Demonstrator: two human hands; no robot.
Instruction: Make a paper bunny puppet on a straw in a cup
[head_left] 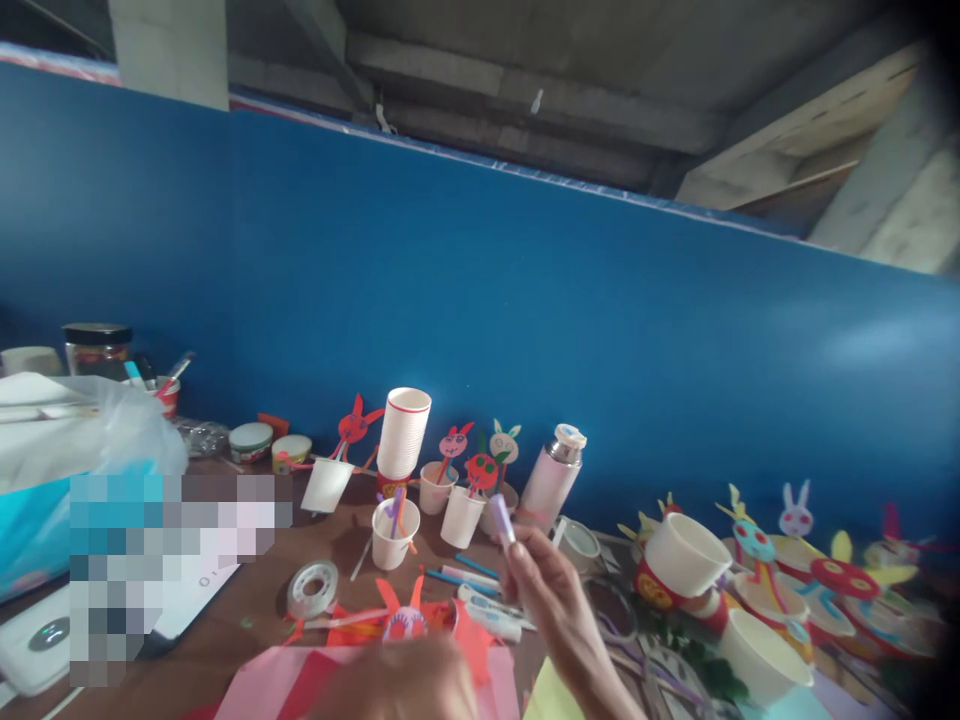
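Note:
My right hand (pixel 547 590) pinches a marker (pixel 502 518) with a lavender upper end, held upright above the table. Low in the picture, my left hand (pixel 397 680) is smeared by motion, and its fingers do not show. Just behind it lies a paper rabbit face (pixel 405 622) with orange ears, on orange paper. Sheets of pink paper (pixel 259 680) spread out beneath my left hand. Below my right hand, a white glue stick or thick pen (pixel 487 612) lies beside several slim pens (pixel 461 580).
A tape roll (pixel 313 590), a paper cup (pixel 395 535) with coloured strips, a stack of cups (pixel 405 430) and a thermos (pixel 553 475) stand behind. Paper-cup figures (pixel 757 560) and scissors (pixel 667 680) fill the right. A phone (pixel 195 590) and plastic bag (pixel 142 420) lie left.

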